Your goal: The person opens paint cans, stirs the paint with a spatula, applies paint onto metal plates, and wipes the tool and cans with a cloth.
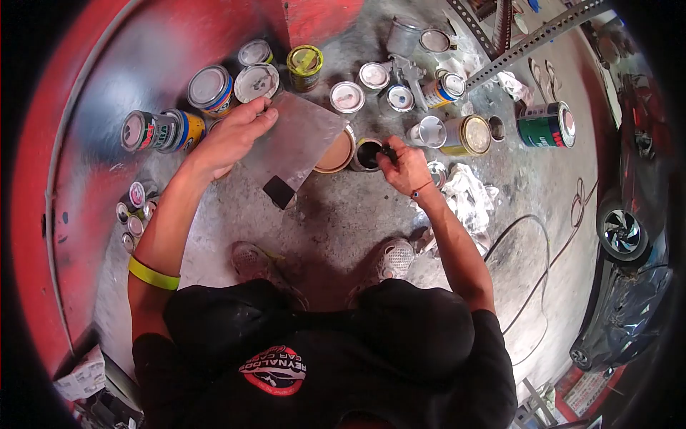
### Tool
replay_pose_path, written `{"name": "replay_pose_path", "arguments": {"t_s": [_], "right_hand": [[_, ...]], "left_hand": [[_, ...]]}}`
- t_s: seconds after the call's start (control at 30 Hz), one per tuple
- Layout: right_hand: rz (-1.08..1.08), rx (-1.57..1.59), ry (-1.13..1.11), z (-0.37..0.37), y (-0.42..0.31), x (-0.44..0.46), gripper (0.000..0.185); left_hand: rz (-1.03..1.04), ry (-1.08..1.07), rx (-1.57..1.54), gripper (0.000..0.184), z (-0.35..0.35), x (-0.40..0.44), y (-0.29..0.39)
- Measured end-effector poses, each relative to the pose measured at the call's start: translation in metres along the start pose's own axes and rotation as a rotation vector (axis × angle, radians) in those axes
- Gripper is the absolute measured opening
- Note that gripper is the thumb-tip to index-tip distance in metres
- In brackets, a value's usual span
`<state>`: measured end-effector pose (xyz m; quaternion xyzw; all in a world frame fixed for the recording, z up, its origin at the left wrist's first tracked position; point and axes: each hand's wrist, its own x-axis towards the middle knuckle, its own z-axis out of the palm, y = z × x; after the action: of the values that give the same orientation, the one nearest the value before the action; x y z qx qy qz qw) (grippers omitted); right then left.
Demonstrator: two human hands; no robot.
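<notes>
My left hand (237,136) is closed on the edge of a thin grey sheet (307,129), holding it tilted above the floor. A black square patch (279,192) shows at the sheet's near corner. Over the rim of a small open can (366,153) with dark contents, my right hand (409,171) is closed around a small dark object whose kind I cannot make out. Partly hidden under the sheet is a wide can with a tan top (339,153). A clear plastic cup (428,131) is just beyond my right hand.
Several paint cans stand around, among them a yellow-stained can (305,67) and a green can (547,125) lying on its side. A spray gun (410,74), crumpled white cloth (464,204), a metal stand (536,46) and a cable (547,250) are to the right.
</notes>
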<state>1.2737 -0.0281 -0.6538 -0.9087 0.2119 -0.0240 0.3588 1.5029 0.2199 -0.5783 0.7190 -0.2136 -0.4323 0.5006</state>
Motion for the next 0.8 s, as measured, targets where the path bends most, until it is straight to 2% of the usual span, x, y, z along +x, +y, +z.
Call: {"name": "replay_pose_path", "arguments": {"t_s": [0.07,0.17,0.23,0.37,0.43,0.47,0.53,0.57,0.63,0.67,0.7,0.8], "right_hand": [[0.056,-0.049,-0.042,-0.003,-0.004,0.002,0.019],[-0.063,-0.044,0.025,-0.001,-0.002,0.003,0.016],[-0.346,-0.084,0.099,0.010,0.014,0.004,0.018],[-0.268,-0.152,-0.064,0.015,0.018,-0.005,0.020],[-0.119,0.008,0.066,0.009,0.005,-0.005,0.018],[-0.120,0.008,0.066,0.013,0.011,-0.005,0.018],[-0.290,-0.222,0.079,0.019,0.020,-0.004,0.017],[-0.289,-0.222,0.084,0.020,0.024,-0.006,0.017],[-0.061,-0.058,0.071,0.016,0.009,-0.008,0.017],[-0.177,-0.008,0.220,0.014,0.006,-0.005,0.016],[-0.176,-0.008,0.221,0.014,0.007,-0.004,0.016],[-0.094,-0.064,-0.016,0.013,0.013,-0.004,0.013]], "left_hand": [[0.016,-0.019,0.011,0.041,-0.001,0.000,0.002],[-0.003,-0.045,0.002,0.041,-0.002,0.001,0.003],[0.007,-0.042,0.003,0.038,0.002,-0.002,0.011],[0.022,-0.039,-0.049,0.040,0.001,0.000,0.006],[-0.035,0.072,-0.147,0.038,0.005,-0.003,0.012],[-0.034,0.072,-0.146,0.038,0.004,-0.004,0.014],[0.000,-0.074,-0.197,0.039,0.004,-0.004,0.019],[0.002,-0.076,-0.194,0.039,0.004,-0.002,0.018],[0.037,-0.068,-0.102,0.042,0.003,0.001,0.010],[0.036,-0.067,-0.101,0.042,0.003,0.002,0.006],[0.034,-0.065,-0.090,0.043,0.003,0.003,0.004],[0.033,-0.080,-0.080,0.045,0.006,0.003,0.005]]}}
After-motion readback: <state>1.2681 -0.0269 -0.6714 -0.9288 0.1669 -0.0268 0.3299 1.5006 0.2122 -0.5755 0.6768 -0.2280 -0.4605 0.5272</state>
